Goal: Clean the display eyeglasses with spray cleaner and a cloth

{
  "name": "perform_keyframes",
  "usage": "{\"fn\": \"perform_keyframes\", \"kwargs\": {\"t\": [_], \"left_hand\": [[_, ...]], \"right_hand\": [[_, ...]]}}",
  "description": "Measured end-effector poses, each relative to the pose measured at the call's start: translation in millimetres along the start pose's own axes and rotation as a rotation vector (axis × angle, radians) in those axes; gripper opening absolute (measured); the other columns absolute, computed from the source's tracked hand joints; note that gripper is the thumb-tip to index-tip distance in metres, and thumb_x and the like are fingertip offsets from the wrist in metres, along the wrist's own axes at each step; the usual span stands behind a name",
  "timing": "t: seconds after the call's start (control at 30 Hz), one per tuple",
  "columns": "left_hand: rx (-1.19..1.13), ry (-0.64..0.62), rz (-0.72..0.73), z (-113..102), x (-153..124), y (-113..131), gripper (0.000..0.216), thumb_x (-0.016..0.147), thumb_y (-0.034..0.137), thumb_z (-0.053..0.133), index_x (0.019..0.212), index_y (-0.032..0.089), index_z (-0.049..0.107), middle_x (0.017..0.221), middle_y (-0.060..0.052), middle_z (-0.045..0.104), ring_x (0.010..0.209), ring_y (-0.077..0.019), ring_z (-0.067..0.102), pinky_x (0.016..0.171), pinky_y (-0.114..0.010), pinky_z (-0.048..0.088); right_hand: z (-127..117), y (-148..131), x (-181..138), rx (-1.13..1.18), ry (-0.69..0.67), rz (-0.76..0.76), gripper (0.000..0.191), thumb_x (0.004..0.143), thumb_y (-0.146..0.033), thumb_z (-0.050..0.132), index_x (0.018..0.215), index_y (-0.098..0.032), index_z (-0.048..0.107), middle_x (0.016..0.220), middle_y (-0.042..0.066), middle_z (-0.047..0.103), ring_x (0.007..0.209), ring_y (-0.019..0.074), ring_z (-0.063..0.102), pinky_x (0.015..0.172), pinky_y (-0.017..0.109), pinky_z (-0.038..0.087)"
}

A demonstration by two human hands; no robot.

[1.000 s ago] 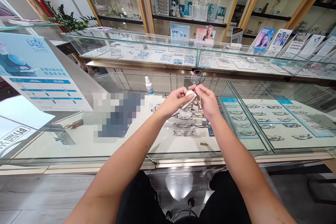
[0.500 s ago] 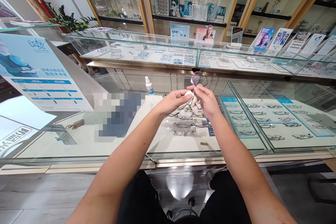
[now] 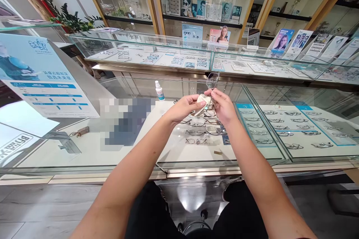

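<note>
Both hands are raised above the glass display counter, close together. My left hand [image 3: 186, 108] is closed on a crumpled cream cloth [image 3: 204, 104] with a stitched edge. A pair of eyeglasses [image 3: 212, 80] is pinched in the fingers of my right hand [image 3: 223, 104]; one lens stands upright above the fingertips, and the rest is partly hidden by the hands and cloth. The cloth lies against the lower part of the glasses between the two hands. Below them, rows of eyeglass frames [image 3: 195, 132] lie inside the counter.
A white spray bottle [image 3: 159, 91] stands beyond my left hand. Left of it are a blurred dark patch [image 3: 130, 125], a blue-and-white sign [image 3: 46, 78] and a small brown tag-like item [image 3: 83, 131]. More glasses lie in the right-hand case [image 3: 294, 146]. A second glass counter [image 3: 140, 39] stands behind.
The eyeglasses have turned in my right hand, so a single lens now stands upright over the fingers. The cloth has shifted and shows more between my hands.
</note>
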State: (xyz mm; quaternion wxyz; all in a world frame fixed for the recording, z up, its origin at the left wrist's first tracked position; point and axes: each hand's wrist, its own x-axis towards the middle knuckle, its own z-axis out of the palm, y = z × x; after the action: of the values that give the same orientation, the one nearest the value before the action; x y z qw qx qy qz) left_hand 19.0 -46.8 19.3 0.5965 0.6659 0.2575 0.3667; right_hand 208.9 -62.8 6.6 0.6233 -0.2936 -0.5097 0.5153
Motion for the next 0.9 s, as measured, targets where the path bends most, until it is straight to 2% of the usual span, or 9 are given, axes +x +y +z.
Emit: {"fn": "perform_keyframes", "kwargs": {"t": [0.2, 0.3, 0.4, 0.57, 0.7, 0.9], "left_hand": [[-0.02, -0.032, -0.01, 0.0, -1.4, -3.0, 0.053, 0.085, 0.058, 0.094, 0.103, 0.018, 0.064, 0.068, 0.008, 0.048, 0.057, -0.0077, 0.035, 0.054, -0.026, 0.022], [-0.044, -0.074, -0.023, 2.9, -1.9, -4.1, 0.055, 0.086, 0.056, 0.093, 0.112, 0.019, 0.063, 0.067, 0.009, 0.047, 0.056, -0.0074, 0.035, 0.052, -0.025, 0.023], [-0.013, -0.08, -0.021, 5.1, -2.6, -3.8, 0.054, 0.085, 0.056, 0.093, 0.109, 0.018, 0.065, 0.07, 0.006, 0.051, 0.057, -0.0075, 0.038, 0.051, -0.024, 0.025], [0.054, -0.033, 0.007, 8.6, -3.8, -2.1, 0.05, 0.085, 0.059, 0.092, 0.097, 0.017, 0.068, 0.066, 0.006, 0.047, 0.056, -0.0079, 0.035, 0.049, -0.025, 0.023], [0.041, 0.021, 0.027, 12.6, -3.7, -2.9, 0.052, 0.082, 0.06, 0.093, 0.099, 0.017, 0.07, 0.069, 0.004, 0.051, 0.057, -0.0087, 0.038, 0.049, -0.024, 0.027], [0.036, 0.035, 0.095, 18.2, -3.6, -8.2, 0.053, 0.085, 0.061, 0.091, 0.104, 0.016, 0.067, 0.065, 0.007, 0.048, 0.052, -0.007, 0.032, 0.048, -0.025, 0.024]], "right_hand": [[-1.1, 4.4, 0.5, 0.031, 0.015, 0.034, 0.038, 0.074, -0.06, 0.093, 0.091, -0.027, 0.086, 0.098, 0.002, 0.075, 0.088, 0.0189, 0.066, 0.076, 0.03, 0.055], [-1.7, 7.2, 0.6, 0.057, 0.01, 0.057, 0.04, 0.073, -0.06, 0.095, 0.091, -0.026, 0.087, 0.099, 0.002, 0.078, 0.088, 0.0183, 0.067, 0.077, 0.03, 0.055], [-1.7, 8.3, 0.6, 0.084, -0.001, 0.071, 0.042, 0.071, -0.06, 0.098, 0.091, -0.025, 0.087, 0.099, 0.002, 0.079, 0.087, 0.0174, 0.068, 0.078, 0.029, 0.056], [-1.7, 10.2, 1.2, 0.072, 0.025, 0.08, 0.044, 0.07, -0.062, 0.097, 0.092, -0.026, 0.086, 0.099, 0.002, 0.079, 0.084, 0.0179, 0.067, 0.074, 0.03, 0.055], [-2.3, 12.0, 2.0, 0.086, 0.037, 0.067, 0.043, 0.07, -0.061, 0.098, 0.093, -0.027, 0.086, 0.099, 0.002, 0.081, 0.087, 0.0193, 0.07, 0.076, 0.031, 0.057], [-2.3, 14.3, 2.6, 0.118, 0.027, 0.076, 0.04, 0.071, -0.059, 0.098, 0.093, -0.027, 0.087, 0.1, 0.001, 0.082, 0.086, 0.0177, 0.07, 0.075, 0.029, 0.057]]}}
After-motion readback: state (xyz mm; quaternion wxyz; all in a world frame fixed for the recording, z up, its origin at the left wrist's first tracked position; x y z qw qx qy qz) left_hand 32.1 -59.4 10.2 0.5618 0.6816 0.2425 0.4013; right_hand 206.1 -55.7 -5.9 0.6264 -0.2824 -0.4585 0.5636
